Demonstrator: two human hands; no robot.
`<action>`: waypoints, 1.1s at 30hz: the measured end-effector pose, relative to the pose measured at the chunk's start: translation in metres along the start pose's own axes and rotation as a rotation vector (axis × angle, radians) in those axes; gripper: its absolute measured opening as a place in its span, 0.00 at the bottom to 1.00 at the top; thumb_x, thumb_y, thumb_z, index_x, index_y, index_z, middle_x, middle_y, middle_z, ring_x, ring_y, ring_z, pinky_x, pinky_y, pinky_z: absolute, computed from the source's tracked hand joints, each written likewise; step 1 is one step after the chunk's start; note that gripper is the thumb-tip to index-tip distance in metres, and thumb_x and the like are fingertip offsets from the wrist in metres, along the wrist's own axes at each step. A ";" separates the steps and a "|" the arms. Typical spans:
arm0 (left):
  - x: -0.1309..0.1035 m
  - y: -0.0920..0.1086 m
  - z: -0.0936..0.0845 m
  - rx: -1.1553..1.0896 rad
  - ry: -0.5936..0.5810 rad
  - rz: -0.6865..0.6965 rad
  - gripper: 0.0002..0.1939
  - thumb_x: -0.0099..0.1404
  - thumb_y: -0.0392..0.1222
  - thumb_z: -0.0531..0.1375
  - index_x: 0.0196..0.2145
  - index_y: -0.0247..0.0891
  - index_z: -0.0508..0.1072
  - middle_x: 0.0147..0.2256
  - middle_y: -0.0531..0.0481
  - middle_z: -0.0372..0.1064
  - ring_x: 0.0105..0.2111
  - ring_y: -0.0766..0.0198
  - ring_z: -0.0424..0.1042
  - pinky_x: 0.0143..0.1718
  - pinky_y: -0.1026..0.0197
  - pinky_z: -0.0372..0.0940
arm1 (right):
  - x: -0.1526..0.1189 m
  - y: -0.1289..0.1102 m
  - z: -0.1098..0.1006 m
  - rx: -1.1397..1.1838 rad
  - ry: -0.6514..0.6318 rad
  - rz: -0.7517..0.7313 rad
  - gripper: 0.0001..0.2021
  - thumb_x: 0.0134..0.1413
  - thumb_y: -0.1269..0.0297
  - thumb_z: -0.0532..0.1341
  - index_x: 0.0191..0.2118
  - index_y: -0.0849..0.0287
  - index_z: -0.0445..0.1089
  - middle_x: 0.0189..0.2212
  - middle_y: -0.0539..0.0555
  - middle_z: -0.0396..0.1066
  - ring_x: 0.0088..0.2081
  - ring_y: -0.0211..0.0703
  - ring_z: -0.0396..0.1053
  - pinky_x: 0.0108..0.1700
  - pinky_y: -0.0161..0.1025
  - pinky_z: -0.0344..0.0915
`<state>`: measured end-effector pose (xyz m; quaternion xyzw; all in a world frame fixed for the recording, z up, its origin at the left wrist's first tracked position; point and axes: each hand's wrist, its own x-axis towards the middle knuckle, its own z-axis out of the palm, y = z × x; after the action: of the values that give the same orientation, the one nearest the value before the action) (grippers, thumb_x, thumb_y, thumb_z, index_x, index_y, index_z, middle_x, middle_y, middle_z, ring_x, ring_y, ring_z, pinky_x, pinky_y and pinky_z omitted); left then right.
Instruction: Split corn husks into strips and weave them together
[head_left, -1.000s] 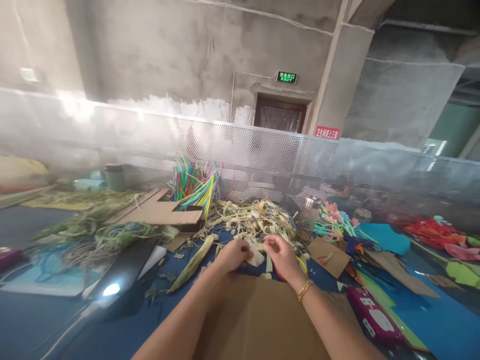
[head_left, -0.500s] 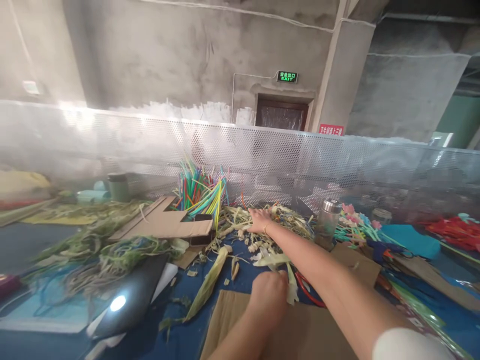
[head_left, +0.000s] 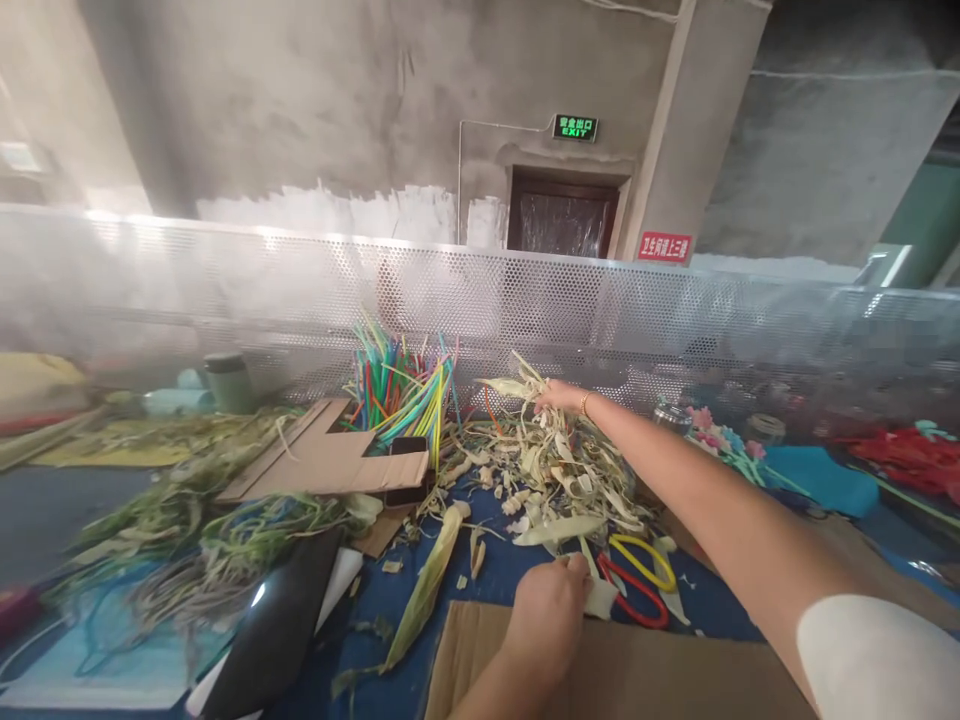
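My right hand (head_left: 561, 397) reaches to the back of the table, its fingers closed round a bunch of dry corn husks (head_left: 517, 386) at the top of a loose husk pile (head_left: 577, 475). Some strips hang from the grip. Nearer me, my left hand (head_left: 551, 605) is closed above a cardboard sheet (head_left: 645, 665). A pale husk strip (head_left: 602, 600) shows at its fingertips; the fingers hide most of the pinch. Just right of that hand lie a red loop (head_left: 637, 605) and a yellow loop (head_left: 649, 565). To its left rests a long, greenish husk (head_left: 427, 595).
Colourful pipe cleaners (head_left: 397, 390) stand behind a cut cardboard piece (head_left: 315, 455) and a dark phone (head_left: 409, 447). Tangled green fibres (head_left: 262, 520) and a black sheet (head_left: 274, 620) lie left. A jar (head_left: 673, 415) and craft flowers (head_left: 709, 430) stand right, before the perforated metal screen (head_left: 420, 290).
My right hand has gone from lying spread on the pile to gripping husks, raised a little and shifted right. The yellow loop has come into view. My left hand stays closed.
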<state>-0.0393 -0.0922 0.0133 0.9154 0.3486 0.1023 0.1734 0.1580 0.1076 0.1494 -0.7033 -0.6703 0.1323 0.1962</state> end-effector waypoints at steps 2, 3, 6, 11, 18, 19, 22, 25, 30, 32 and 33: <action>-0.002 0.000 -0.002 0.007 -0.004 0.037 0.10 0.69 0.40 0.48 0.41 0.39 0.68 0.39 0.44 0.74 0.40 0.56 0.74 0.38 0.60 0.63 | -0.011 0.002 0.001 -0.021 -0.025 -0.015 0.15 0.59 0.59 0.58 0.41 0.66 0.73 0.39 0.57 0.74 0.37 0.42 0.69 0.41 0.36 0.65; -0.003 0.000 -0.003 0.011 -0.001 0.057 0.10 0.69 0.40 0.48 0.41 0.39 0.68 0.38 0.44 0.74 0.40 0.56 0.74 0.38 0.61 0.63 | -0.018 0.002 0.005 -0.047 -0.042 -0.018 0.16 0.58 0.57 0.57 0.41 0.65 0.73 0.40 0.58 0.74 0.38 0.43 0.69 0.42 0.36 0.64; -0.005 0.002 -0.003 0.015 0.005 0.111 0.11 0.69 0.41 0.48 0.39 0.39 0.69 0.37 0.43 0.74 0.39 0.55 0.74 0.37 0.60 0.64 | -0.045 0.005 0.032 -0.126 -0.076 -0.023 0.24 0.45 0.50 0.66 0.46 0.61 0.73 0.45 0.60 0.72 0.45 0.52 0.68 0.49 0.43 0.61; -0.006 0.006 0.005 0.004 -0.034 0.193 0.09 0.67 0.40 0.50 0.36 0.38 0.69 0.35 0.43 0.75 0.37 0.55 0.75 0.35 0.61 0.64 | -0.104 0.015 0.096 -0.511 -0.284 -0.222 0.42 0.35 0.47 0.68 0.61 0.44 0.60 0.62 0.60 0.54 0.60 0.69 0.53 0.54 0.60 0.55; -0.006 0.007 0.005 -0.006 -0.034 0.195 0.09 0.66 0.39 0.50 0.36 0.39 0.70 0.35 0.44 0.76 0.36 0.54 0.76 0.33 0.61 0.65 | -0.124 0.018 0.089 -0.672 -0.201 -0.522 0.19 0.43 0.73 0.61 0.45 0.59 0.73 0.44 0.62 0.70 0.47 0.53 0.67 0.48 0.44 0.62; -0.004 0.007 0.004 0.004 -0.057 0.185 0.10 0.66 0.39 0.50 0.36 0.39 0.70 0.35 0.44 0.76 0.36 0.54 0.76 0.34 0.61 0.65 | -0.121 0.018 0.081 -0.687 -0.219 -0.499 0.17 0.41 0.74 0.62 0.41 0.59 0.74 0.42 0.62 0.72 0.45 0.53 0.68 0.46 0.43 0.63; 0.004 0.004 0.005 0.037 -0.149 0.149 0.09 0.65 0.39 0.51 0.37 0.39 0.71 0.36 0.42 0.76 0.37 0.52 0.76 0.33 0.60 0.66 | -0.106 0.014 0.056 -0.617 -0.378 -0.322 0.16 0.28 0.69 0.70 0.33 0.57 0.77 0.35 0.57 0.75 0.38 0.51 0.71 0.39 0.40 0.65; 0.013 0.001 0.011 0.053 -0.211 0.101 0.09 0.64 0.41 0.53 0.38 0.40 0.72 0.36 0.42 0.77 0.36 0.51 0.77 0.32 0.60 0.66 | -0.075 0.008 0.028 -0.336 -0.500 -0.248 0.23 0.14 0.61 0.75 0.29 0.52 0.78 0.32 0.49 0.76 0.35 0.46 0.72 0.36 0.35 0.64; 0.016 -0.004 0.019 0.014 -0.170 0.126 0.09 0.65 0.41 0.53 0.38 0.40 0.72 0.35 0.42 0.77 0.37 0.51 0.77 0.31 0.61 0.66 | 0.007 -0.011 0.025 -0.356 -0.334 -0.231 0.09 0.38 0.60 0.71 0.29 0.58 0.78 0.30 0.52 0.77 0.35 0.44 0.73 0.37 0.34 0.64; 0.015 -0.005 0.020 0.017 -0.157 0.150 0.09 0.66 0.41 0.52 0.39 0.40 0.72 0.36 0.43 0.77 0.37 0.52 0.77 0.31 0.61 0.66 | 0.034 -0.013 0.047 -0.403 -0.280 -0.191 0.09 0.45 0.63 0.69 0.33 0.62 0.77 0.34 0.56 0.76 0.39 0.46 0.72 0.41 0.39 0.66; 0.015 -0.006 0.021 0.026 -0.160 0.154 0.09 0.66 0.41 0.52 0.39 0.40 0.72 0.36 0.43 0.77 0.36 0.53 0.77 0.31 0.61 0.65 | 0.043 -0.013 0.060 -0.416 -0.242 -0.182 0.11 0.50 0.62 0.67 0.39 0.62 0.75 0.39 0.57 0.74 0.41 0.47 0.71 0.43 0.41 0.67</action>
<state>-0.0255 -0.0833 -0.0069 0.9469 0.2637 0.0373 0.1804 0.1224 0.1564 0.1057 -0.6445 -0.7622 0.0563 -0.0232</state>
